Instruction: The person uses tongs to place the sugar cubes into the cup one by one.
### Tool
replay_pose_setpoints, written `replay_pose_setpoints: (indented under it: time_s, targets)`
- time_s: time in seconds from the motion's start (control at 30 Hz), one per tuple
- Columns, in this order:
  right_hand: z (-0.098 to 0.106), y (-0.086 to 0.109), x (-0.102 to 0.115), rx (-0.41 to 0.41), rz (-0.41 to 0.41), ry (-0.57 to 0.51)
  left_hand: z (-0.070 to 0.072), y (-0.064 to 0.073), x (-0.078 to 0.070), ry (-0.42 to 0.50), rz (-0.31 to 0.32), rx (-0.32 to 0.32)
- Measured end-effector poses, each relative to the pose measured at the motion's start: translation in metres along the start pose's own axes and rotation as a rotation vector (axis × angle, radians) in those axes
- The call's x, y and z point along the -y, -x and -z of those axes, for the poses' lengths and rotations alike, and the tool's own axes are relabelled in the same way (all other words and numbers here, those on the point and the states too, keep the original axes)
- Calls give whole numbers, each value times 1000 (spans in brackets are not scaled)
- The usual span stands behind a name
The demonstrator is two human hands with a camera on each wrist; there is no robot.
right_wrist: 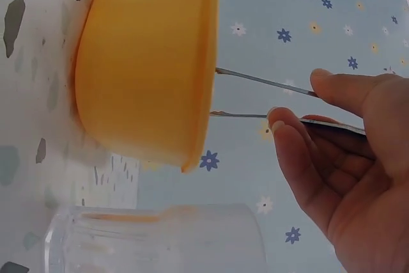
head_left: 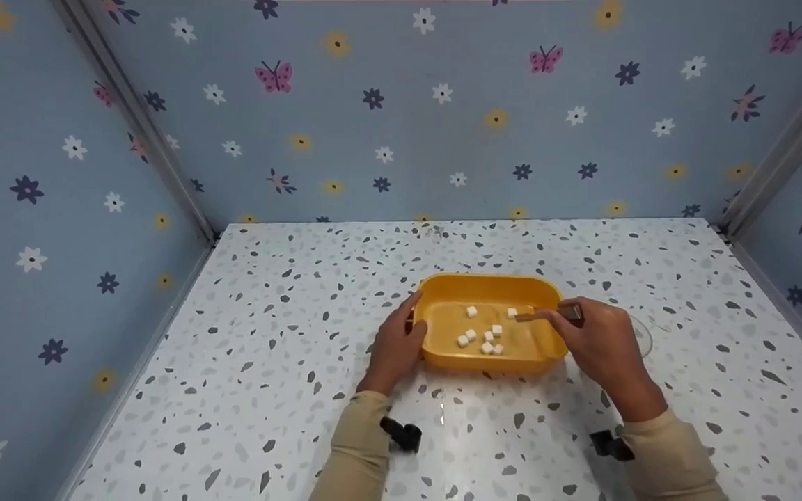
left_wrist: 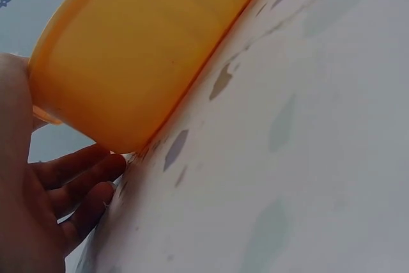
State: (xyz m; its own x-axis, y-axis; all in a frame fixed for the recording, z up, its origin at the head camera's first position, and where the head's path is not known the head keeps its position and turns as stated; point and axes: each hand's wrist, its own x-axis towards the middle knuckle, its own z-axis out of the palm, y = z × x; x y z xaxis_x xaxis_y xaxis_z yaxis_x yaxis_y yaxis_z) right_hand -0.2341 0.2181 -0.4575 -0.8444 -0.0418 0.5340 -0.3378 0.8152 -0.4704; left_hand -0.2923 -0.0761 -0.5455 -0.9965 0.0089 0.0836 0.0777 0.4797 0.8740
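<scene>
A yellow plastic basin (head_left: 491, 364) sits on the table with several small white cubes (head_left: 496, 330) scattered over its floor. My left hand (head_left: 397, 344) holds the basin's left end, thumb at the rim and fingers outside it. In the left wrist view those fingers (left_wrist: 83, 187) lie low by the basin's wall (left_wrist: 140, 55). Metal tweezers (right_wrist: 265, 82) are pinched between thumb and fingers of my right hand (head_left: 604, 342). Their two arms stand apart and reach over the right rim. In the head view the tips are near one cube (head_left: 512, 313); whether they touch it I cannot tell.
A clear plastic cup (right_wrist: 166, 241) stands just right of the basin, mostly hidden behind my right hand in the head view. The speckled white tabletop (head_left: 289, 334) is bordered by flowered blue panels (head_left: 401, 125) at the back and sides.
</scene>
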Motion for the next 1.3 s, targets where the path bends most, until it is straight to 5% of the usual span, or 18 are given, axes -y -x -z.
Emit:
replay_pose_setpoints:
  time_s: [0.47,0.8,1.3]
  targets:
    - [-20,-11,-6,-24,-4,-14,2,0,-3,8,-9,-5]
    - [-33,-9,-9,22,-91,3,1,3,-2,4,14,-7]
    - [-39,-7,-13,28,-46,22,2,3,-3,9,-6,-4]
